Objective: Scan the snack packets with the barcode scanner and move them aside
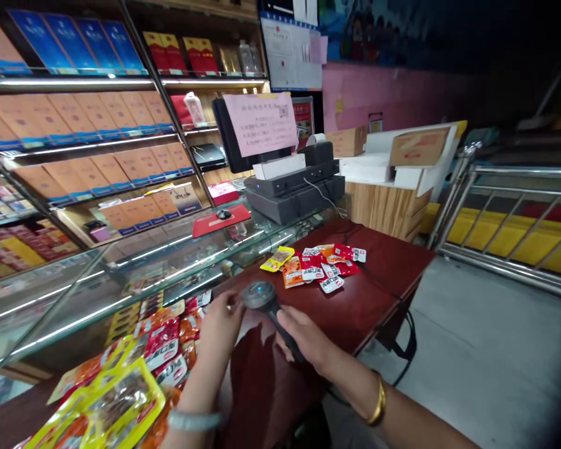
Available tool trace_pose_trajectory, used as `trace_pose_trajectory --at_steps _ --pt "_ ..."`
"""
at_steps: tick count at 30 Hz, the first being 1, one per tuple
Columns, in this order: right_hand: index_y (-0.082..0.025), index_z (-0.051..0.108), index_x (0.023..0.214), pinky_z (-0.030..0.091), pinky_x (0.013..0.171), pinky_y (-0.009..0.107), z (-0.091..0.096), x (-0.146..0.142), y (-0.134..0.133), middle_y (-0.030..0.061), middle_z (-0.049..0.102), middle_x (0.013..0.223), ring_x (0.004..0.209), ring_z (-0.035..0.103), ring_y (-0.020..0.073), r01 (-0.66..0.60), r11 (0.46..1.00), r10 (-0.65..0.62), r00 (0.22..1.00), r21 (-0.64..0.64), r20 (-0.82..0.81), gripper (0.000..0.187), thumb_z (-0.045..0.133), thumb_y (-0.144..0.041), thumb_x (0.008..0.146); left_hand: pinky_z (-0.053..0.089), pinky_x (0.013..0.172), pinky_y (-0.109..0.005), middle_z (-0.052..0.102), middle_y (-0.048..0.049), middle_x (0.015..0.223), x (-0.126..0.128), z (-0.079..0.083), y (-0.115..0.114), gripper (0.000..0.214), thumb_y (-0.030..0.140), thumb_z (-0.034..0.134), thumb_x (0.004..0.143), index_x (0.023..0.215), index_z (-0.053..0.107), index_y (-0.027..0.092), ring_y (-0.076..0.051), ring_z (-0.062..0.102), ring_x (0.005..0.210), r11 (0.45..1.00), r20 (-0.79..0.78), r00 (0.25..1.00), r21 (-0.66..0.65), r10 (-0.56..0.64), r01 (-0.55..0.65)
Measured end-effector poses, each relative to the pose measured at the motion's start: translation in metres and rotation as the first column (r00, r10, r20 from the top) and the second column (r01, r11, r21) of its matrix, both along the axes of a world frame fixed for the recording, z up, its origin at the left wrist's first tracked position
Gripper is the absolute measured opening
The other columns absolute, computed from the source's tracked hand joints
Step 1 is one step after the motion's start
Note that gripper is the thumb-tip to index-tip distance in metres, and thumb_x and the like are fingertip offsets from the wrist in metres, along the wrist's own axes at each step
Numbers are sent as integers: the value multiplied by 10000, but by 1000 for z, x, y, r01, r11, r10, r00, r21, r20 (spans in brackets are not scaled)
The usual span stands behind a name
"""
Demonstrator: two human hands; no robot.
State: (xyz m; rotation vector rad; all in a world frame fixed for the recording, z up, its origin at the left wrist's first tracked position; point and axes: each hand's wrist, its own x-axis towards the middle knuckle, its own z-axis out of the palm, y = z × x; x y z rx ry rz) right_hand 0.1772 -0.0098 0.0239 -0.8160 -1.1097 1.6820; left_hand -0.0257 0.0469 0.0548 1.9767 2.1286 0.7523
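My right hand [303,340] is closed round the handle of a black handheld barcode scanner [262,298], whose head points away over the dark red counter [378,274]. My left hand [222,324] rests beside the scanner head, fingers curled; whether it holds anything is hidden. A heap of red, orange and yellow snack packets [135,374] lies just left of my left hand. A smaller scatter of snack packets [318,265] lies farther along the counter.
A glass display case [121,262] with cartons runs along the left. A black cash register with monitor and pink paper note [280,162] stands behind it. Cardboard boxes [416,149] sit on a wooden stand; a metal railing [509,206] lies right. The scanner cable [404,355] hangs off the counter.
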Motion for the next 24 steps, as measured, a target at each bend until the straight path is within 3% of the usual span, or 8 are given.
trace_pose_trajectory --at_steps 3,6,12,15,18,24 --pt "-183 557 1046 332 407 210 -4 28 12 -101 492 521 393 397 79 90 996 -90 996 0 -4 684 583 -811 777 486 950 -320 727 -123 1206 44 -8 58 349 295 497 911 1165 695 161 -245 665 1116 992 -105 987 24 -123 126" --pt "-190 536 987 332 405 210 -12 49 18 -97 496 519 386 394 75 140 990 -140 990 -25 -13 648 581 -804 786 447 1033 -340 714 -150 1248 75 -13 106 392 318 456 961 1209 700 139 -261 648 1170 988 -268 952 -17 -150 151" --pt "-194 506 1056 343 414 202 -24 70 24 -104 496 527 402 378 71 182 974 -193 978 -135 -79 693 641 -798 745 486 940 -420 720 -235 1146 94 -25 163 523 523 539 905 1162 716 103 -369 652 1139 990 -384 917 -124 -111 68" --pt "-186 505 1103 348 416 206 -25 74 26 -107 495 521 397 380 73 178 972 -193 977 -153 -93 720 649 -794 743 491 918 -414 697 -246 1195 89 -31 176 676 640 633 791 1210 687 111 -394 633 1167 970 -424 899 -243 -112 6" --pt "-177 515 1123 343 414 208 -24 75 27 -104 503 525 389 382 70 175 971 -193 976 -162 -99 727 647 -787 751 481 934 -397 682 -226 1238 84 -34 178 726 648 689 724 1237 665 135 -389 621 1188 952 -427 897 -304 -114 -23" --pt "-167 526 1191 326 412 208 -27 71 25 -103 503 531 391 384 73 180 972 -197 975 -149 -104 760 655 -777 756 475 897 -354 719 -169 1190 81 -28 149 526 566 649 794 1132 672 164 -348 645 1143 972 -390 918 -234 -77 -18"
